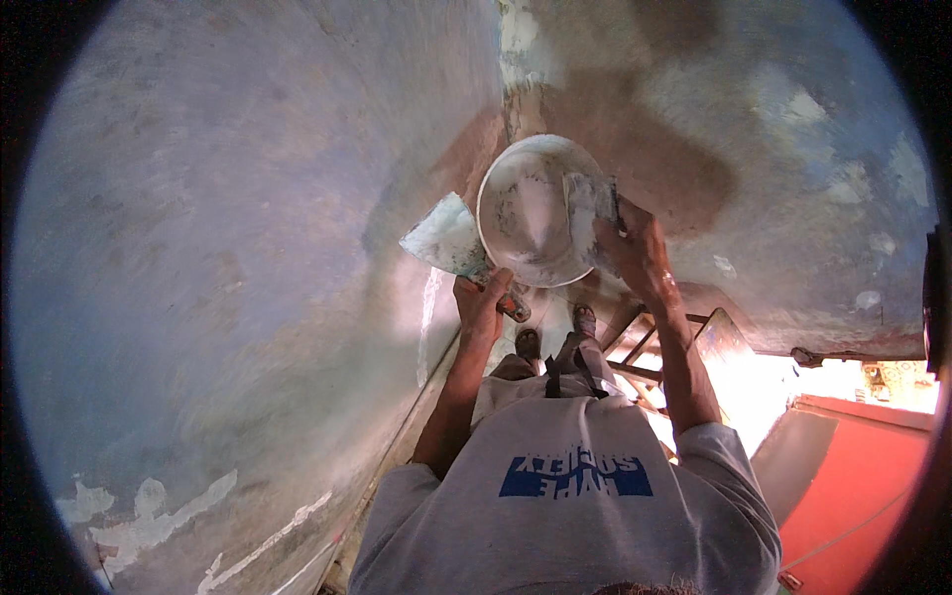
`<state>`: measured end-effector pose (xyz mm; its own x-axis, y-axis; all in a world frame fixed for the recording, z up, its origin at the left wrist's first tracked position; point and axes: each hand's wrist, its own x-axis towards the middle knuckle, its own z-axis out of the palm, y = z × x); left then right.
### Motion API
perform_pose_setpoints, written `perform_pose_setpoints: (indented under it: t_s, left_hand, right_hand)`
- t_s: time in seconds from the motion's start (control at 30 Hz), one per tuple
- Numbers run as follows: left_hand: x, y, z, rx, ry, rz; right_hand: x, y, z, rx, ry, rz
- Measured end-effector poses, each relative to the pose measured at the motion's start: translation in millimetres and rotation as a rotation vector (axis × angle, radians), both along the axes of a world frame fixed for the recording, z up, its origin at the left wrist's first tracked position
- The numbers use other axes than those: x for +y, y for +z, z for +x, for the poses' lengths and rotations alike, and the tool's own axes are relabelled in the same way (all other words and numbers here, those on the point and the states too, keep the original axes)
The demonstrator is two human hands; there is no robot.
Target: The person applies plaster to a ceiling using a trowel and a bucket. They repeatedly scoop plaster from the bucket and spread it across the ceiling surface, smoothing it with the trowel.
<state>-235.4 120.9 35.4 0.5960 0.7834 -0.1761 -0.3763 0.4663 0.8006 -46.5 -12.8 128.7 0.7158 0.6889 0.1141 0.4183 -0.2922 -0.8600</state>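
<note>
- Left hand [483, 302]: closed around the handle of a wide plaster-smeared trowel [446, 238]; the blade points up and to the left, tilted, its edge just beside the left rim of the bowl
- Right hand [635, 248]: fingers wrapped over the right rim of a round white bowl [531, 213], holding it up in front of the chest; the same hand also pins a smaller flat scraper [590, 198] against the rim — the blade lies across the inside of the bowl
- Bowl: held between the two hands, mouth facing the camera, inner surface coated with grey-white plaster residue; whether loose material sits in it cannot be told
- Wall [218, 268]: grey-blue, patchy surface to the left; a second wall face [793, 149] to the right — the two meet at a corner just above the bowl, with brownish damp-looking patches near it
- Footing: the person's feet [555, 332] rest on a wooden ladder [654, 347], seen below the bowl
- Red panel [853, 496] at lower right, well apart from the hands
- Clothing: light grey T-shirt [565, 516] with a blue printed block
</note>
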Motion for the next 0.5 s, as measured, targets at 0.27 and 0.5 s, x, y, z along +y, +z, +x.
perform_pose_setpoints:
  t_s: [0.27, 0.5]
  left_hand:
    - [-11.8, 57.8, 14.4, -0.144, 0.104, 0.167]
    - [10.3, 70.7, 5.9, -0.034, -0.095, 0.305]
  right_hand:
    - [34.3, 37.0, -18.4, -0.432, -0.154, 0.023]
    - [56.2, 65.1, -45.3, -0.659, -0.111, 0.144]
